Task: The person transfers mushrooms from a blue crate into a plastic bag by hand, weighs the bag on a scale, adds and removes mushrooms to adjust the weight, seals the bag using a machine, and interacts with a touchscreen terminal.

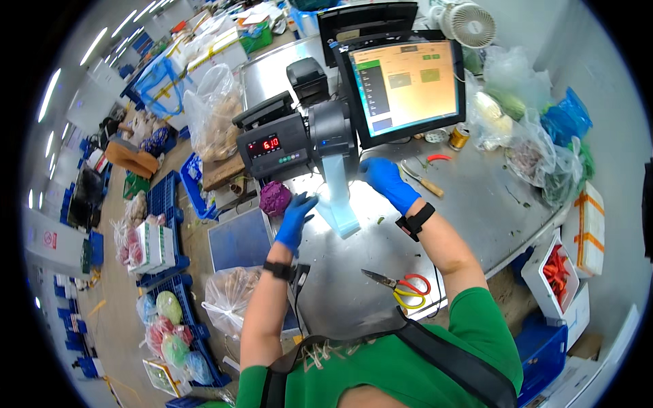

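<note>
My left hand (296, 221), in a blue glove, is beside a purple cabbage (275, 198), fingers stretched out and apart. The cabbage sits by the black weighing scale (275, 146) with its lit red display. A long pale blue label strip (335, 183) hangs from the black label printer (333, 132) and curls onto the metal table. My right hand (389, 182), also gloved in blue, is at the printer's right side with its fingers slightly bent and nothing visible in them. Whether its fingertips touch the printer is unclear.
Scissors (408, 288) with red and yellow handles lie on the metal table (462, 211). A wooden-handled knife (430, 186) lies near my right hand. A touch screen (408, 88) stands behind, bagged vegetables (493, 119) at right. A bag of brown produce (232, 296) is beside my left forearm.
</note>
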Tool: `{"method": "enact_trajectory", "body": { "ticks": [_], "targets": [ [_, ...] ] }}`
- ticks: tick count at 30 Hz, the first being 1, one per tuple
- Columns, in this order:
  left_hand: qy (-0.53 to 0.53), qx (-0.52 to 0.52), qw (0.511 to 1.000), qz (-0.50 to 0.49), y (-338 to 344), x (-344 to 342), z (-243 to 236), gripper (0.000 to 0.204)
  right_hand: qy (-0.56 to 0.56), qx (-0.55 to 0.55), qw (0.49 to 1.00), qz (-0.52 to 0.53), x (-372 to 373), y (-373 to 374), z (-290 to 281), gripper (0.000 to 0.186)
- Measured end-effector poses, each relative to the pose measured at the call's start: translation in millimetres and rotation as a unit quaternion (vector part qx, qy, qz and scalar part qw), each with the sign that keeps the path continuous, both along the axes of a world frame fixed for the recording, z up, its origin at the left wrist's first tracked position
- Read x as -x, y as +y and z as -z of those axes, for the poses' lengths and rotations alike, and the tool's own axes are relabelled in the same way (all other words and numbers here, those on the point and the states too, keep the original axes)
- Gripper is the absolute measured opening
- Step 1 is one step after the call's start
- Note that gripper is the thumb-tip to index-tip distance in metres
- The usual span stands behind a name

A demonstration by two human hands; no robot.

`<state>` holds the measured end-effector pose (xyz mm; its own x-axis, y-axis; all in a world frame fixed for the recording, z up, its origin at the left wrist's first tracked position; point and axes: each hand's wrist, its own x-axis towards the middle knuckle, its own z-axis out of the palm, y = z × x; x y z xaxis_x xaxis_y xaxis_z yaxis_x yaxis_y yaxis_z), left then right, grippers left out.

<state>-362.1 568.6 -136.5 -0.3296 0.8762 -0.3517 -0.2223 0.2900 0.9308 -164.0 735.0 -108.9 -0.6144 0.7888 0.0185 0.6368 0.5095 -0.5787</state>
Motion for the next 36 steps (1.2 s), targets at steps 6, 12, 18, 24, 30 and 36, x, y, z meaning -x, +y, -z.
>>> {"method": "enact_trajectory", "body": {
  "ticks": [6,12,18,24,30,36],
  "targets": [
    [0.051,0.054,0.997,-0.021,100.5,5.8,51.2,0.055,0.071,-0.031,0.997,0.001,27.6,53.3,38.7,0.017],
    [-0.08,0.048,0.994,-0.047,134.8,16.4,75.5,0.034,0.054,-0.093,0.992,-0.061,64.8,73.4,62.0,0.015],
    [-0.055,-0.037,0.995,-0.08,147.7,17.7,95.9,0.025,0.016,-0.207,0.969,-0.133,106.9,73.3,80.8,0.01],
    [-0.016,-0.069,0.993,-0.098,147.2,19.6,113.6,0.027,-0.065,-0.265,0.953,-0.133,127.0,75.3,106.1,0.01],
    [-0.014,-0.094,0.993,-0.075,155.2,20.2,131.5,0.028,-0.092,-0.29,0.942,-0.141,126.6,88.1,127.5,0.008],
    [0.083,-0.093,0.986,-0.111,159.4,14.9,154.3,0.046,-0.024,-0.238,0.958,-0.161,118.3,74.3,96.5,0.014]
  ]
}}
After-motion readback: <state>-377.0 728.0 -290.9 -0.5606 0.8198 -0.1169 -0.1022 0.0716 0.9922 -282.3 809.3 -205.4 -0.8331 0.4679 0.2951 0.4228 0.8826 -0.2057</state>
